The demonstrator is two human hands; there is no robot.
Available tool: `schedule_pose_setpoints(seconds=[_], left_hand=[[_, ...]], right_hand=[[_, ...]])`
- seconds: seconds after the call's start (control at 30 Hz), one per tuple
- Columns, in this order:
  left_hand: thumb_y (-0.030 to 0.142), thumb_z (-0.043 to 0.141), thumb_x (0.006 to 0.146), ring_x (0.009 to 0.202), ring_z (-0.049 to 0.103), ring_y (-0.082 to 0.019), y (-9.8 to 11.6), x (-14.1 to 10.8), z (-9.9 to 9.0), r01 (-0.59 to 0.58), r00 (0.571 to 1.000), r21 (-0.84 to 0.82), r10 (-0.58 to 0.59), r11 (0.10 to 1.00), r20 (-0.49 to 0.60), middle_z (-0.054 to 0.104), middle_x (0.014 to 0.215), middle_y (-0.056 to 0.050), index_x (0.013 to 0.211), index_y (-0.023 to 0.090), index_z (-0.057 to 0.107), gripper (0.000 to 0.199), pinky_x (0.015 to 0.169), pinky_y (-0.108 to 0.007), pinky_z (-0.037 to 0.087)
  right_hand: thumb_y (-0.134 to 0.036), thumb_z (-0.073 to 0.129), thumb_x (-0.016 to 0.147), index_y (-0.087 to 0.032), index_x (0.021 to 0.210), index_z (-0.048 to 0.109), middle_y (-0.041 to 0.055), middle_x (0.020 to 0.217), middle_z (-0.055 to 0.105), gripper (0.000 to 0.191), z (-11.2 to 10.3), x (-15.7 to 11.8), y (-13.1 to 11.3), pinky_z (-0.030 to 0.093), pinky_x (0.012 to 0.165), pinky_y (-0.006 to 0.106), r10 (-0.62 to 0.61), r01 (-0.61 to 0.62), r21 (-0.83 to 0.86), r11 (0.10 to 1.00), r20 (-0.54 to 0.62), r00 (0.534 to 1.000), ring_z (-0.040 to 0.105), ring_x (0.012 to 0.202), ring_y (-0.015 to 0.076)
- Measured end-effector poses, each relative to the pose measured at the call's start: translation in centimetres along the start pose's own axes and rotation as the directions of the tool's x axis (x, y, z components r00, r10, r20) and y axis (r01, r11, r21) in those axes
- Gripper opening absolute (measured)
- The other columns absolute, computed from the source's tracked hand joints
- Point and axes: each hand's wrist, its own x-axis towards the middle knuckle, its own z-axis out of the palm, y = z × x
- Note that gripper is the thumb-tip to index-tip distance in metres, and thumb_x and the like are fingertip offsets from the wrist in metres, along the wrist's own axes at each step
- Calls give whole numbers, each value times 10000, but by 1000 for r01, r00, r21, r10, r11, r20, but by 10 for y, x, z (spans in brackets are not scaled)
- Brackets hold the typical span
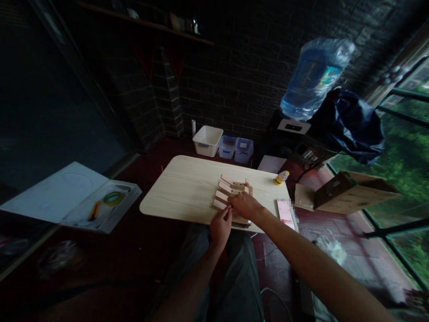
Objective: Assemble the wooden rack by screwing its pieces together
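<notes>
A wooden assembly [225, 186] lies near the front right of the light wood-grain table. Several pale, flat wooden bars point left from it, and small dark dots show on some of them. My right hand [246, 204] reaches over the assembly, its fingers bent and closed together at the nearer bars. Just in front, my left hand [221, 227] is closed in a pinch beside the nearest bar. The fingertips of both hands almost meet. Whatever lies between them is too small and hidden to make out.
The table [181, 188] also bears a yellow-capped bottle [281, 177] and a pink-and-white sheet or packet [284, 212]. An open white box [103, 223] with tools stands left. Behind are bins [208, 142] and a water dispenser [291, 127]; a cardboard box [348, 197] is right.
</notes>
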Motion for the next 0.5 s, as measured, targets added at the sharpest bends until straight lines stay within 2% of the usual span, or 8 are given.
schedule_pose_setpoints(seconds=[0.1,0.23,0.37,0.5], left_hand=[[266,636,949,873,784,-230,0,1,0,12,1000,-5,-12,1000,10,810,1018,-100,1151,232,783,253,812,-284,597],[258,634,941,892,781,-229,-3,1,2,28,999,-14,-28,999,28,807,1037,-100,1164,233,778,267,841,-287,595],[250,642,929,856,781,-224,-5,0,5,55,998,1,-55,998,42,810,1013,-102,1156,232,783,268,811,-275,585],[259,645,926,851,779,-227,-6,-1,5,45,998,15,-46,999,42,812,978,-113,1129,224,792,254,778,-266,571]], right_hand=[[-248,518,988,-189,1198,680,143,1139,752,272,1,7,0,518,903,432,10,-11,31,999,32,999,700,1062,277],[-193,485,968,-142,1166,697,181,1125,739,294,0,17,-5,524,877,453,108,-110,56,992,39,993,697,1030,299],[-209,535,942,-118,1198,692,213,1139,726,315,2,27,-8,512,908,482,157,-161,84,983,47,986,689,1029,319],[-186,513,943,-69,1176,690,251,1140,719,315,4,36,-9,545,870,472,193,-202,95,975,91,977,696,1046,325]])
